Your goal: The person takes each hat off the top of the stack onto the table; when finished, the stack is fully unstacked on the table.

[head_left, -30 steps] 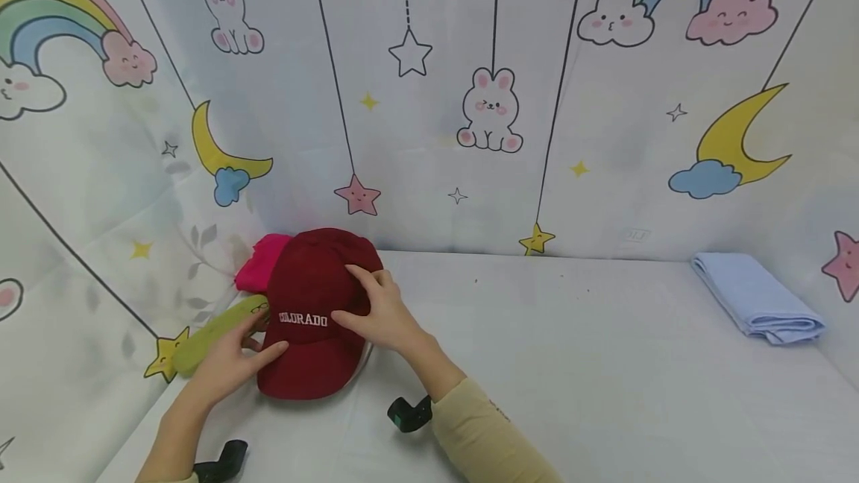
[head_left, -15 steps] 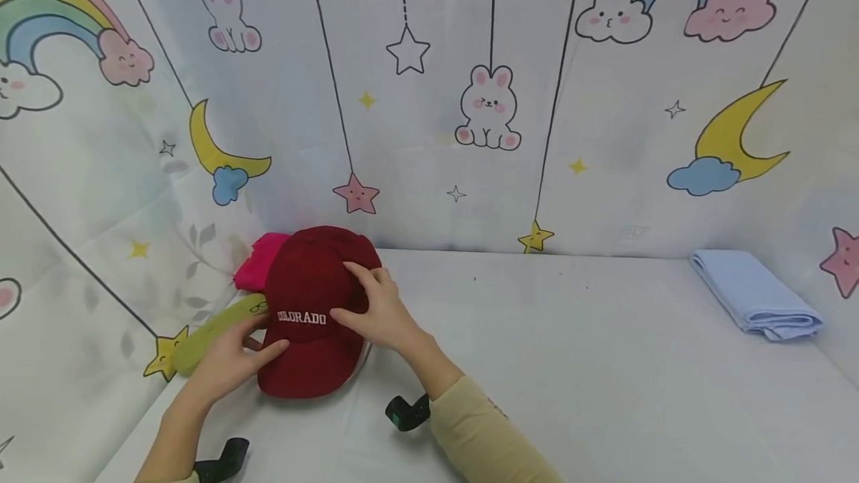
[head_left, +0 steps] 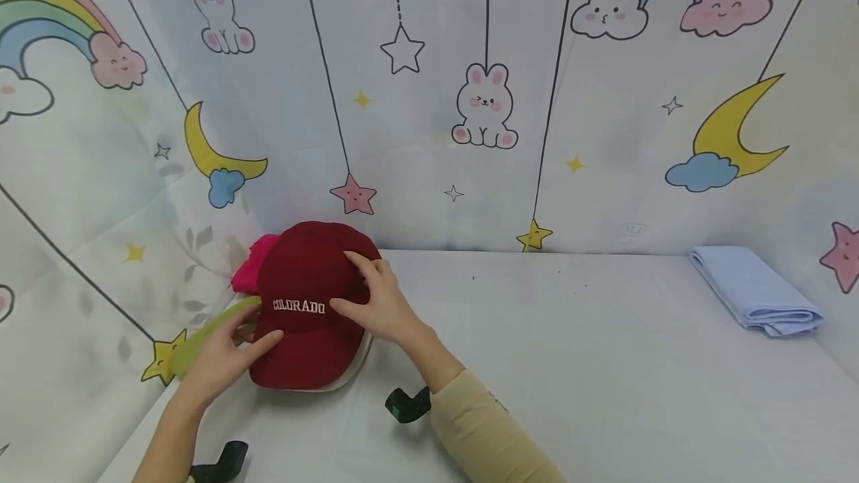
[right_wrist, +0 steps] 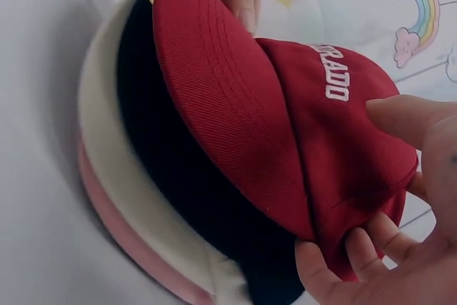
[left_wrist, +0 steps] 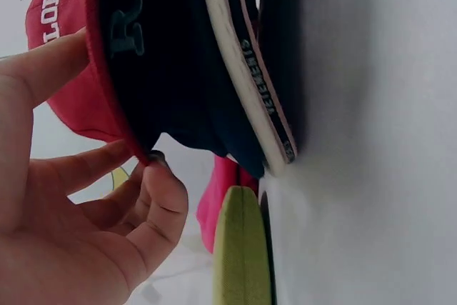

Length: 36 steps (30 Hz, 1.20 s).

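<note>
currently gripping the red cap (head_left: 307,325) with both hands. with the left hand (head_left: 224,356), pinching the brim: thumb laid on its upper face, curled fingers at its side edge, wide gap between. with the right hand (head_left: 385,311), holding the opposite side of the crown: thumb pressed to the front, spread from the other fingers, bent in at the lower rim.

compared with half a second ago: lifted slightly higher in head view, showing more of the cream cap (right_wrist: 107,119) under the brim. kept much the same hold on both sides.

now seen above the dark cap (right_wrist: 161,133), between both sets of fingers, brim apart from that dark brim. below the dark cap: cream, then pink cap (right_wrist: 136,248).
</note>
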Available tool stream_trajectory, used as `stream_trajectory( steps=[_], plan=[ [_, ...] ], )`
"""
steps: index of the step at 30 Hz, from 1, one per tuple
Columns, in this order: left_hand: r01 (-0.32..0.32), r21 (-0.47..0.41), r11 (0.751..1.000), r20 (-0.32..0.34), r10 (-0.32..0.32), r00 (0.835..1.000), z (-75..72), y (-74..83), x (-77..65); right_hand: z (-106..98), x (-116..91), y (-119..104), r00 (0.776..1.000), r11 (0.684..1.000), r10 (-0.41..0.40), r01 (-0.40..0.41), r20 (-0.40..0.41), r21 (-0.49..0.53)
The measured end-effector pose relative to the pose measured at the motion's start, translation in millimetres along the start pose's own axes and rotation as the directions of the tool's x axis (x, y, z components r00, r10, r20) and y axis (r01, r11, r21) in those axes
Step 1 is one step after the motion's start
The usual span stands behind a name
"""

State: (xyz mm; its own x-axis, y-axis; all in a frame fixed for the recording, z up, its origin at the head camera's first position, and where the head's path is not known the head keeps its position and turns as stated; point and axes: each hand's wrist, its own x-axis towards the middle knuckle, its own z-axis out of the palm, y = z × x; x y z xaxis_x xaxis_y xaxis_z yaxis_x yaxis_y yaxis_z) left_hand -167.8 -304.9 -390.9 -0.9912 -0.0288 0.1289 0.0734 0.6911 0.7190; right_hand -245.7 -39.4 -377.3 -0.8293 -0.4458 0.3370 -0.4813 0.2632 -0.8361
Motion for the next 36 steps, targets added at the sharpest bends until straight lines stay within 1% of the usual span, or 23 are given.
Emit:
stream_trajectory(
  steps=[5,8,11,14,18,21,25,30,36],
  plan=[
    [-0.004,0.011,1.0,-0.025,0.005,1.0,-3.9,9.7,3.2,-10,7,-4,0.999,0.999,-0.034,0.034,0.003,-0.001],
    [0.0,0.013,1.0,-0.028,0.0,1.0,-7.1,19.6,7.1,-19,11,-6,0.998,0.998,-0.057,0.057,-0.006,0.005],
    [-0.03,0.008,1.0,-0.037,0.03,0.999,-9.3,31.2,12.5,-29,13,-9,0.998,0.998,-0.062,0.063,-0.021,0.026],
    [-0.058,0.025,0.998,-0.052,0.059,0.997,-9.7,43.6,18.1,-41,14,-11,0.997,0.997,-0.059,0.061,-0.041,0.045],
    [-0.09,0.018,0.996,-0.07,0.091,0.993,-5.3,61.7,26.6,-58,13,-11,0.996,0.996,-0.059,0.063,-0.071,0.055],
    [-0.123,-0.009,0.992,-0.085,0.122,0.989,2.5,74.7,33.8,-74,11,-9,0.993,0.996,-0.068,0.074,-0.096,0.055],
    [-0.152,-0.02,0.988,-0.105,0.149,0.983,15.9,88.5,42.6,-94,8,-5,0.989,0.996,-0.082,0.087,-0.125,0.034],
    [-0.17,-0.029,0.985,-0.107,0.166,0.98,36.2,102.5,52.9,-119,1,1,0.986,0.996,-0.08,0.084,-0.149,0.025],
    [-0.164,-0.053,0.985,-0.103,0.158,0.982,64.3,114.2,62.9,-142,-9,12,0.985,0.998,-0.056,0.059,-0.163,0.011]
  ],
)
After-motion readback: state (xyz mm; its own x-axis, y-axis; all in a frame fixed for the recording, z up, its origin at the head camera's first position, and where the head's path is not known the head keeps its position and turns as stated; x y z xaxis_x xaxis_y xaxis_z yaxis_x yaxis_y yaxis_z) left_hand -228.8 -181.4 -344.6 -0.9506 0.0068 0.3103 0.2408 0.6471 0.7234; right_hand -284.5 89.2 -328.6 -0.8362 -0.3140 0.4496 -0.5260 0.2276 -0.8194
